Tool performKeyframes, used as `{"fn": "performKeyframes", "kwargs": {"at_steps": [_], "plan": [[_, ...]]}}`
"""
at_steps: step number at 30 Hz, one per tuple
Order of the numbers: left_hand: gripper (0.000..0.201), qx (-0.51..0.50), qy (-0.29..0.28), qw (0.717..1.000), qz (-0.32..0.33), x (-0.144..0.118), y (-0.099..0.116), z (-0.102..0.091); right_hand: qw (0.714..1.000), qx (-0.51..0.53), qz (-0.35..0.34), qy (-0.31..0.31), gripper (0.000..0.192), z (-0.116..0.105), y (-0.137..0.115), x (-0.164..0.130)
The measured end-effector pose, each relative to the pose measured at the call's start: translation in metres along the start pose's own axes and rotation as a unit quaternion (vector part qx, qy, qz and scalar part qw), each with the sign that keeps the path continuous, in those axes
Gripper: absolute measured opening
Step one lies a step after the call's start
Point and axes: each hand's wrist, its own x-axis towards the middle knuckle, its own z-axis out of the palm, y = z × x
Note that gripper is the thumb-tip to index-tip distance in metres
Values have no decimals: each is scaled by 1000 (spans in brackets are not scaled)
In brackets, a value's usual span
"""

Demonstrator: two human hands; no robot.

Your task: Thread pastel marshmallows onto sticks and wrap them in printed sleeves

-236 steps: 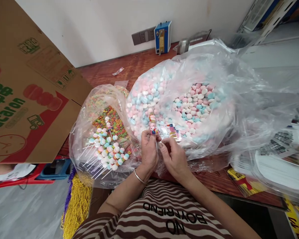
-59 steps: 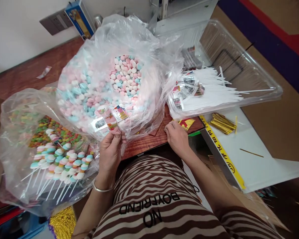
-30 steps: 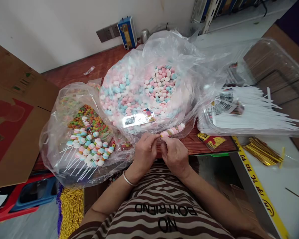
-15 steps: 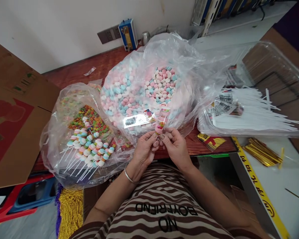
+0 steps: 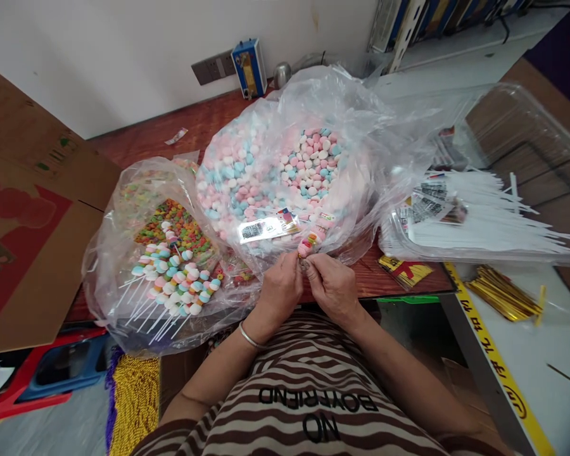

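Note:
Both hands meet at the table's front edge, at the lower end of a wrapped marshmallow lollipop [image 5: 312, 239] that points up and away. My left hand [image 5: 281, 286] is closed, pinching the wrapper's gathered neck. Against it, my right hand [image 5: 335, 286] is closed too, thumb and fingers pressed on the same spot; the stick and any tie there are hidden by the fingers. Just beyond lies a flat printed wrapper [image 5: 268, 228] on a big clear bag of pink, white and blue marshmallows [image 5: 313, 158]. Finished-looking marshmallow skewers [image 5: 178, 278] on white sticks lie in a pile at the left.
Under the skewers is a clear bag with colourful ring candy [image 5: 185, 228]. At right stands a clear plastic tray [image 5: 456, 253] of white sticks [image 5: 494, 215]. Gold twist ties [image 5: 503, 292] lie nearby, with a gold packet [image 5: 405, 271]. A cardboard box [image 5: 38, 209] rises at left.
The lollipop now leans to the right, and its lower end is gripped tighter. My fingers have turned inward and curled more closely together. The camera view has shifted slightly.

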Motion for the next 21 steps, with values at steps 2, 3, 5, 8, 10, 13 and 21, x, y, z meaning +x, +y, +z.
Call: {"fn": "performKeyframes", "kwargs": {"at_steps": [2,3,5,8,10,13,21], "plan": [[23,-95,6,993,-62,4,4,-1,997,70,30,9,25,4,2,1],[22,-153,2,983,-105,6,5,-1,992,111,51,13,25,5,3,2],[25,-261,-17,946,-189,9,8,-2,982,167,84,20,26,7,4,3],[33,-349,-25,902,-253,12,11,-4,985,144,90,41,18,8,1,1],[33,-359,-16,897,-259,13,10,-4,992,85,74,63,20,8,-2,-1],[29,-348,-2,901,-258,14,9,-5,996,19,43,71,28,9,-8,-1],[26,-228,68,959,-152,11,7,-3,987,124,95,34,21,13,-13,7]]}}
